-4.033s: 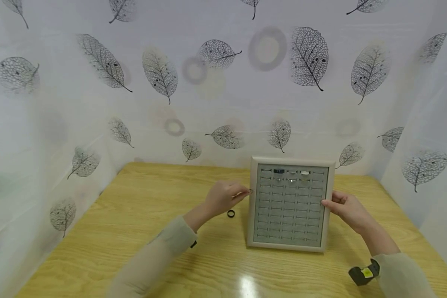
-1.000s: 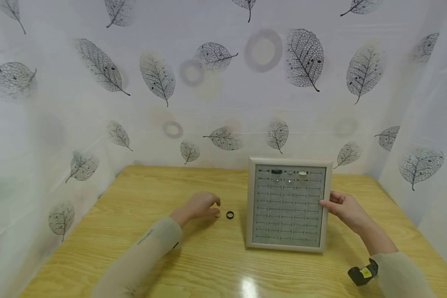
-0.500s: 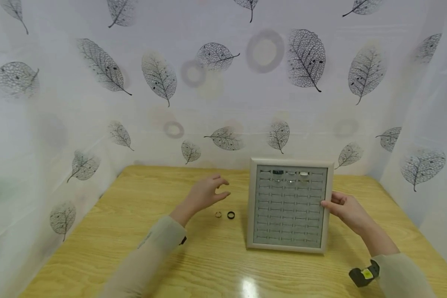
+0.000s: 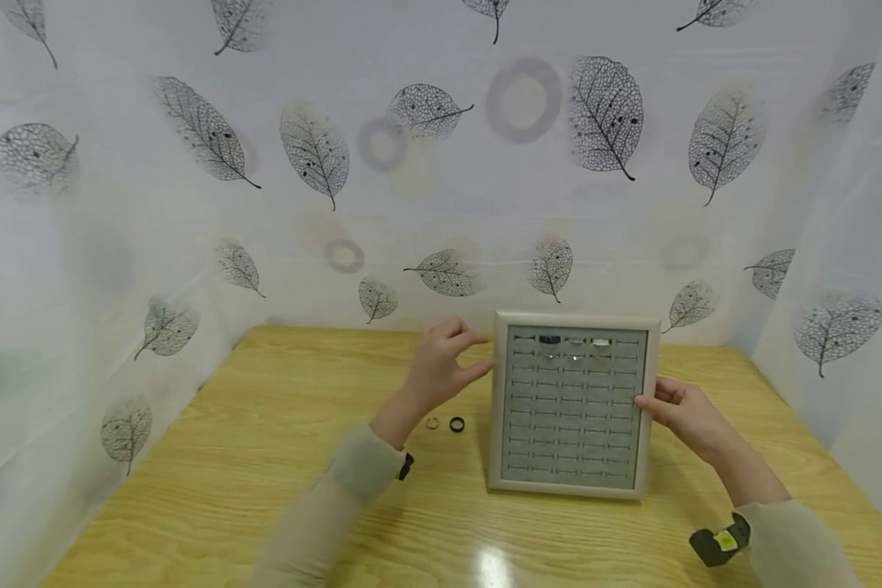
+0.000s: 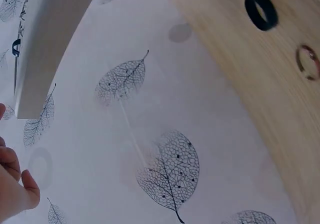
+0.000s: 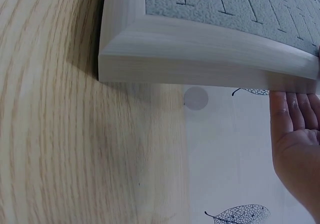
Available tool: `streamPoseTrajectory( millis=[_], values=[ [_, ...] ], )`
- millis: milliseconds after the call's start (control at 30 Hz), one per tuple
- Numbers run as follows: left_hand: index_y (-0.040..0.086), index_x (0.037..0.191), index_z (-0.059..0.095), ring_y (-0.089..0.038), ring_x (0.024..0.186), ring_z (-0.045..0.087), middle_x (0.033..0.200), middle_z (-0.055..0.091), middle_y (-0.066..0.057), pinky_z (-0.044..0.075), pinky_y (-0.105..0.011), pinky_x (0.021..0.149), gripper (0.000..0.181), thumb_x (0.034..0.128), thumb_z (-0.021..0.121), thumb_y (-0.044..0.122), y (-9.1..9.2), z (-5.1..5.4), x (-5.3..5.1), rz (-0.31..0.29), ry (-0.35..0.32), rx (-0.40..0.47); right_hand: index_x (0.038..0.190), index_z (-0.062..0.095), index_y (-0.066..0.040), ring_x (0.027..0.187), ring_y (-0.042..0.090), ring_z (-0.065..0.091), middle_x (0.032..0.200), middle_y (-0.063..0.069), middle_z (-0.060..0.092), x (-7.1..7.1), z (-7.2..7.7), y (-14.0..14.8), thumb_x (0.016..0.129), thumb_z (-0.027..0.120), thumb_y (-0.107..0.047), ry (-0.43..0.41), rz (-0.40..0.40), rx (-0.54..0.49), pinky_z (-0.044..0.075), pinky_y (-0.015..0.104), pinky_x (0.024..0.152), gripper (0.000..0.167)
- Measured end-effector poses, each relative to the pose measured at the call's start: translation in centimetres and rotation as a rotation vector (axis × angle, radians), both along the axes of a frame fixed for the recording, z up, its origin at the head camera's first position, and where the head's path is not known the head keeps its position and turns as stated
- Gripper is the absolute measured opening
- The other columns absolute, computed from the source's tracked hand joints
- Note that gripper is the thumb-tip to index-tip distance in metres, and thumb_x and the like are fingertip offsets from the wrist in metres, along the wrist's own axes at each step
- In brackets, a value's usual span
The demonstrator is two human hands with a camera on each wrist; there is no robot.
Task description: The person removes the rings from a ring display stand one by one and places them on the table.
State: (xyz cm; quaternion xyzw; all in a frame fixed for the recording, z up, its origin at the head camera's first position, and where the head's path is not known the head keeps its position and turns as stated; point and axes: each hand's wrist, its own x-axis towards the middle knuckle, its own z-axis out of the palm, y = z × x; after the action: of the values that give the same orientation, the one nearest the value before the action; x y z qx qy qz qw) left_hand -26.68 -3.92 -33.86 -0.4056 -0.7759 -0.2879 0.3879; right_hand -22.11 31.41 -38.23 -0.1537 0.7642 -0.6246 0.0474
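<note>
A ring display board (image 4: 573,416) in a pale wooden frame stands propped up on the table, its grey padded face full of slots. Several rings sit in its two top rows, among them a dark ring (image 4: 550,340) and a white ring (image 4: 601,342). My right hand (image 4: 687,416) grips the frame's right side, thumb in front and fingers behind. At the frame's upper left edge is my left hand (image 4: 441,363), thumb and forefinger apart, with nothing seen between them. Left of the board a black ring (image 5: 261,11) and a thin gold-coloured ring (image 5: 307,62) rest on the table.
The wooden table (image 4: 287,392) reaches back to a white curtain (image 4: 441,196) printed with leaves. A black wrist camera (image 4: 719,543) is strapped at the right sleeve.
My left hand set the gold-coloured ring down beside the black ring, let go, then rose rightward to the board's upper left edge. My right hand keeps its grip on the frame.
</note>
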Motion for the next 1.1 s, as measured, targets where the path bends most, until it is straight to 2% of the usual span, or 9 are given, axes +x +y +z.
streamPoseTrajectory(
  millis=[167,300,500,667,900,1100],
  values=[
    [0.007,0.083,0.069,-0.013,0.064,0.036,0.070,0.042,0.001,0.030,-0.028,0.064,0.023,0.0671,0.076,0.022,1.8,0.4,-0.1,-0.023,0.060,0.027,0.113,0.052,-0.016,0.094,0.001,0.055,0.102,-0.015,0.059,0.1,0.0,0.0,0.089,0.051,-0.009,0.004,0.003,-0.001,0.041,0.014,0.079,0.025],
    [0.010,0.086,0.069,-0.013,0.070,0.040,0.074,0.045,0.002,0.031,-0.031,0.070,0.021,0.0699,0.074,0.023,3.0,0.6,0.0,0.008,0.083,-0.007,0.114,0.053,-0.016,0.094,0.001,0.055,0.102,-0.014,0.059,0.0,0.0,0.0,0.089,0.052,-0.010,0.007,0.006,0.007,0.041,0.014,0.078,0.025],
    [0.015,0.090,0.068,-0.012,0.075,0.042,0.077,0.047,0.004,0.029,-0.034,0.072,0.020,0.0745,0.070,0.028,4.5,0.9,0.1,0.102,0.079,-0.060,0.108,0.055,-0.025,0.094,0.002,0.055,0.102,-0.013,0.060,0.0,0.0,0.1,0.089,0.051,-0.008,0.009,0.018,-0.012,0.041,0.015,0.078,0.025],
    [0.017,0.094,0.068,-0.012,0.076,0.043,0.079,0.048,0.005,0.028,-0.035,0.072,0.023,0.0752,0.070,0.030,5.7,1.0,0.2,0.148,0.069,-0.094,0.109,0.054,-0.024,0.095,0.002,0.055,0.103,-0.014,0.059,0.1,0.0,0.2,0.090,0.051,-0.008,0.002,0.027,-0.024,0.040,0.014,0.079,0.026],
    [0.017,0.091,0.070,-0.012,0.073,0.041,0.078,0.049,0.005,0.027,-0.035,0.071,0.018,0.0777,0.067,0.029,6.9,1.0,-0.1,0.169,0.046,-0.101,0.108,0.055,-0.026,0.095,0.002,0.055,0.103,-0.013,0.059,0.0,0.1,0.2,0.090,0.050,-0.008,0.011,0.032,-0.043,0.041,0.015,0.078,0.027],
    [0.017,0.089,0.070,-0.012,0.071,0.040,0.077,0.048,0.005,0.027,-0.036,0.070,0.015,0.0789,0.066,0.028,7.2,0.5,-0.2,0.185,0.069,-0.102,0.110,0.055,-0.024,0.095,0.002,0.055,0.104,-0.013,0.059,-0.1,-0.2,0.3,0.090,0.050,-0.008,0.007,0.033,-0.035,0.041,0.015,0.079,0.027]
  ],
)
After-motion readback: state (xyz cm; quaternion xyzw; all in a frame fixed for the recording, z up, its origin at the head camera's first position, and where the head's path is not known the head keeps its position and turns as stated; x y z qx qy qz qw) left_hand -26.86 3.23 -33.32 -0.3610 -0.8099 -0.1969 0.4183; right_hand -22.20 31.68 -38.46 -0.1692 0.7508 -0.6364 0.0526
